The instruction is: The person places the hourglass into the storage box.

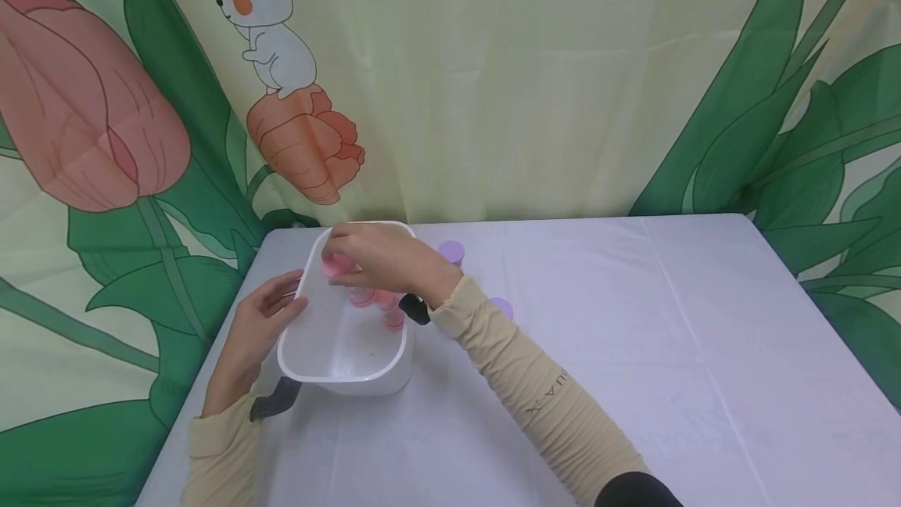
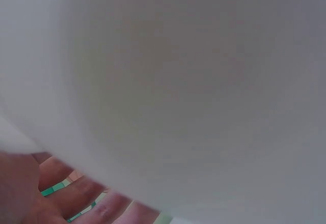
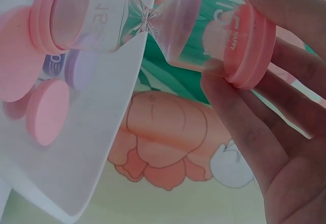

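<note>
My right hand point(image 1: 348, 258) pinches a pink-capped hourglass timer point(image 1: 332, 265) by one cap and holds it on its side over the far left part of a white plastic tub point(image 1: 338, 375). In the right wrist view the timer point(image 3: 188, 28) shows clear glass bulbs, and my fingers point(image 3: 285, 147) grip its near cap. Several more pink timers point(image 1: 383, 308) lie inside the tub point(image 3: 76, 173). My left hand point(image 1: 271, 310) rests against the tub's left wall, fingers fairly straight. In the left wrist view the tub wall point(image 2: 178, 81) fills almost all of the frame, with my fingers point(image 2: 76, 198) below it.
Two purple-capped timers point(image 1: 451, 252) point(image 1: 501, 307) stand on the white tablecloth just right of the tub. A printed curtain with a rabbit and tulips hangs behind the table. The table edge runs close along the left of the tub.
</note>
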{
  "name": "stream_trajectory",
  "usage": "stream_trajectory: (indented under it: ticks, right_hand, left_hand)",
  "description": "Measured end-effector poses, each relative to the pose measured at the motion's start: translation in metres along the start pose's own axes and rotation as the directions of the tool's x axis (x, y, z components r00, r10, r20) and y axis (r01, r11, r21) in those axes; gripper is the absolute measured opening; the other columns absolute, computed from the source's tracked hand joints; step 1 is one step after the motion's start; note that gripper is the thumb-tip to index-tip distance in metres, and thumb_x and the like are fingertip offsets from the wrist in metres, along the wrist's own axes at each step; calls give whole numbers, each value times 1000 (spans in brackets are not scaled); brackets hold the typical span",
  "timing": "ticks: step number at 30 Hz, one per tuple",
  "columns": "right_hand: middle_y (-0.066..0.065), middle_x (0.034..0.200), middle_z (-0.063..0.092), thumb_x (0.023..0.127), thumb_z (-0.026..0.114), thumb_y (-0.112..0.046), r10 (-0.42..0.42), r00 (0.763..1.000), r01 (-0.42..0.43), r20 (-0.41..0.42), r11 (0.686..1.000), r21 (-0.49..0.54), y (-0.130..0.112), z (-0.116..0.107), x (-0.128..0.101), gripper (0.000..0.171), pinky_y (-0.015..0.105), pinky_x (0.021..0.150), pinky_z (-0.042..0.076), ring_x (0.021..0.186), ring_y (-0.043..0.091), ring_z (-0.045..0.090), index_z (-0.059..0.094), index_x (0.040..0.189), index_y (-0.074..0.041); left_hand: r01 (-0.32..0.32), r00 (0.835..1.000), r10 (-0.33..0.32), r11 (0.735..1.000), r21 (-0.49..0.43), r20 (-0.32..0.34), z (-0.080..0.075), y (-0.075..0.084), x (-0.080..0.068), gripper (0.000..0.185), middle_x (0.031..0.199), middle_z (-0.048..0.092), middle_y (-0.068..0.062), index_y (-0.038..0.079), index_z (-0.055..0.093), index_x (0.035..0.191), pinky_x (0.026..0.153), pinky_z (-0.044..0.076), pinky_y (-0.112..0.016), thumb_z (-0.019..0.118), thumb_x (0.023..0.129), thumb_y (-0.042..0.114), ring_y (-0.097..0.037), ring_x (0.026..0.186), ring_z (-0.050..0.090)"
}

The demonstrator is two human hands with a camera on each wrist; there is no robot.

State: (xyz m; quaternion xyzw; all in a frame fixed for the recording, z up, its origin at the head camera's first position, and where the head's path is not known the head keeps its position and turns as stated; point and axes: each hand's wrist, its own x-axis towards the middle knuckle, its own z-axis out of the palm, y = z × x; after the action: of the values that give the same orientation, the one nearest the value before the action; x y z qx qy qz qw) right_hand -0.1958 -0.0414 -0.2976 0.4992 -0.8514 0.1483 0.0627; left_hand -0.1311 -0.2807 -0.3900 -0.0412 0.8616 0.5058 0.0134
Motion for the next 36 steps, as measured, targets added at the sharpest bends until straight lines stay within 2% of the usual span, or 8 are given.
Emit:
stream_trajectory:
  ticks: [10,24,36]
  right_hand:
    - [-1,119,66,94,69,-33,-16,999,15,36,999,30,-4,1,6,32,17,98,46,112,10,59,70,121,-15]
    - [0,113,67,93,70,-30,-44,998,42,34,997,70,-6,7,14,28,17,93,47,103,10,62,72,116,-13]
    - [-1,109,67,92,71,-27,12,994,-21,104,996,87,2,18,19,28,16,92,47,102,10,60,72,116,-13]
  left_hand:
    - [-5,1000,5,1000,-2,-6,1,0,1,66,150,47,-13,13,41,151,88,50,-17,62,97,42,-33,131,51]
    - [2,1000,-2,1000,3,-13,0,1,2,65,150,47,-14,13,41,151,86,50,-14,63,96,40,-34,131,51]
    - [6,1000,-6,1000,0,-10,1,0,2,68,151,47,-12,13,40,151,91,50,-21,63,95,43,-33,131,52]
